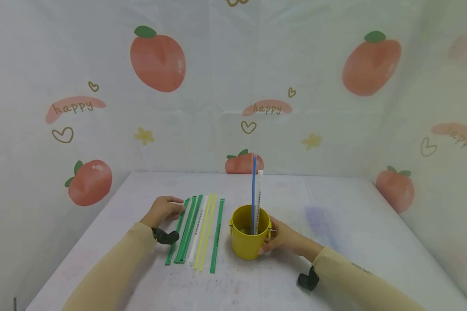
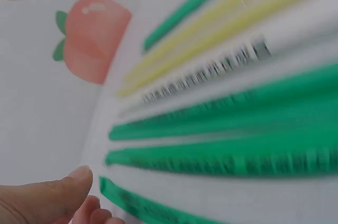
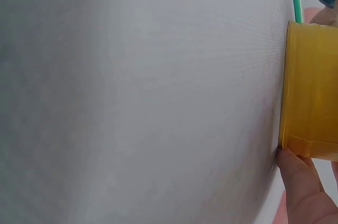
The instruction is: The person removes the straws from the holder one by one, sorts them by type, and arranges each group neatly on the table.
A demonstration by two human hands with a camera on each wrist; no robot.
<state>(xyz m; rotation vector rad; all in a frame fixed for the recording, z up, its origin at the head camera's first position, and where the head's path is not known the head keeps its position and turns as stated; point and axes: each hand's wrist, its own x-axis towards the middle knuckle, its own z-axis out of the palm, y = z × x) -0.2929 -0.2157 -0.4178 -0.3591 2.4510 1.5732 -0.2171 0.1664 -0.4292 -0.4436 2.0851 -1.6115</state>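
Fruit-print cloth point(image 1: 214, 65) backs a counter point(image 1: 264, 289) where the right grip point(image 1: 285, 238) clasps a yellow bucket point(image 1: 246, 248) holding blue straw point(image 1: 253, 185) and white straw point(image 1: 258, 203); the left grip point(image 1: 163, 211), relaxed, hovers beside a green straw point(image 2: 145, 207).

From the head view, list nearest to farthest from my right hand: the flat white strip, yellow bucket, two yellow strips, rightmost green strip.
From the right hand:
1. Yellow bucket: touching the hand
2. Rightmost green strip: left of the bucket
3. Two yellow strips: left of that green one
4. Flat white strip: left of the yellow pair
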